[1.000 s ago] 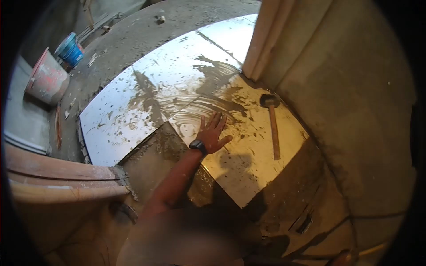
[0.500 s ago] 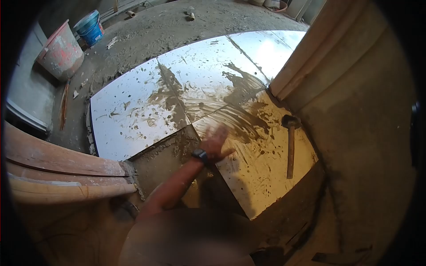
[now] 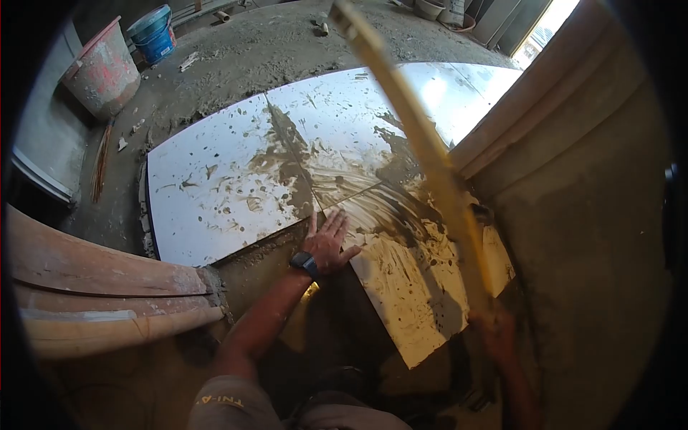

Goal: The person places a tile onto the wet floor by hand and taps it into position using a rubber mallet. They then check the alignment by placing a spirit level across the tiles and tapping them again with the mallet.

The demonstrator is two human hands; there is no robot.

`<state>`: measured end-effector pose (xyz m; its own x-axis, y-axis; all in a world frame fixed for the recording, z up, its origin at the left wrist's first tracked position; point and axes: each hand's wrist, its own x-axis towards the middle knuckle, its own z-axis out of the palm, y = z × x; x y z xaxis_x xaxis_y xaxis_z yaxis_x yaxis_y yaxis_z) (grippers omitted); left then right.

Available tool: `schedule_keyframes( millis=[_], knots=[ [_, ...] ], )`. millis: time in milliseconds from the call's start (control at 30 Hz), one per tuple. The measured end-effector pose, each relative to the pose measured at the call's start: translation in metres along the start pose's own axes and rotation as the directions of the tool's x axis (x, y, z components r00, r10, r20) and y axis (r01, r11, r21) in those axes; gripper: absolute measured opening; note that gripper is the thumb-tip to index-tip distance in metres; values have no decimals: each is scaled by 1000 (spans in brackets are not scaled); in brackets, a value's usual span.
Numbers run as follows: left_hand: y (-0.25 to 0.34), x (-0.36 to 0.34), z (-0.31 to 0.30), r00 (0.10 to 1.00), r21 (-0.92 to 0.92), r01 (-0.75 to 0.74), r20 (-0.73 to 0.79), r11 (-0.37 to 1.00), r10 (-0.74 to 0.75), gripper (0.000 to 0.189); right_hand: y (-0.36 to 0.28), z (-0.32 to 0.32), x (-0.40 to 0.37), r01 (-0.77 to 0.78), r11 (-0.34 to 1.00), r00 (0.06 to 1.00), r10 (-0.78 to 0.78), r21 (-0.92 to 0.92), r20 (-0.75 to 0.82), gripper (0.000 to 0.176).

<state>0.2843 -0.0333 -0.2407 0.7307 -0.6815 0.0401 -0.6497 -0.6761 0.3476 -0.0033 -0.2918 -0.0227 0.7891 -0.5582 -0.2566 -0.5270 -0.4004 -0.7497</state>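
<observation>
My left hand (image 3: pixel 329 244), with a dark watch on its wrist, lies with fingers spread at the inner corner of the mud-smeared white tiles (image 3: pixel 215 179). Its fingertips rest on the near tile (image 3: pixel 401 287), which looks yellowish. My right hand (image 3: pixel 494 333) is wrapped round the lower part of a long yellow bar (image 3: pixel 430 150). The bar stands raised and slanted over the tiles, slightly blurred, its top end towards the upper middle. Behind it, the head of a mallet (image 3: pixel 481 212) shows in part; its handle is hidden.
A pink-stained bucket (image 3: pixel 107 72) and a blue bucket (image 3: pixel 153 39) stand at the upper left. Wooden frame posts (image 3: pixel 107 258) flank the tiles on the left and right. Rough wet mortar (image 3: pixel 251 50) lies beyond the tiles. A wall rises at the right.
My right hand has come into view with the yellow bar. My left hand has moved slightly left and down and now lies still at the tile corner. The view has shifted a little.
</observation>
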Motion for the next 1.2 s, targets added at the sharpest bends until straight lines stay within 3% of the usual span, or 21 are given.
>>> schedule_keyframes(
  millis=[33,67,233,300,400,433,567,867,933,1033,1200],
  knots=[
    [-2,-3,-2,1000,-68,-14,23,998,15,90,1,23,19,-33,993,997,25,109,75,50],
    [-5,-4,-6,998,-138,-25,46,990,32,89,3,44,38,-21,999,994,15,49,111,50],
    [-25,-6,-10,994,58,105,-32,993,-103,88,-17,117,89,-14,997,983,28,-77,183,51],
    [-24,-7,-6,993,49,110,-48,993,-108,88,-18,135,106,91,968,991,-64,-236,120,51],
    [-24,-6,-2,991,52,107,-89,993,-102,90,-26,157,124,207,939,978,-190,-276,86,51],
    [-24,-6,1,989,56,106,-109,993,-100,91,-34,158,128,127,965,981,-88,-228,176,48],
    [-23,-5,2,987,55,115,-123,992,-107,92,-48,178,141,101,944,982,-43,-315,185,47],
    [-22,-7,0,988,30,117,-110,993,-113,92,-39,200,157,126,934,988,-88,-333,127,55],
    [-23,-7,2,988,44,124,-97,991,-120,92,-48,193,151,72,927,997,-72,-367,15,60],
    [-23,-6,4,989,58,118,-99,991,-112,95,-49,185,158,-33,904,999,33,-427,-8,65],
    [-18,-8,-8,992,34,117,-45,993,-115,105,-33,188,167,0,878,999,-17,-479,-31,59]
  ],
)
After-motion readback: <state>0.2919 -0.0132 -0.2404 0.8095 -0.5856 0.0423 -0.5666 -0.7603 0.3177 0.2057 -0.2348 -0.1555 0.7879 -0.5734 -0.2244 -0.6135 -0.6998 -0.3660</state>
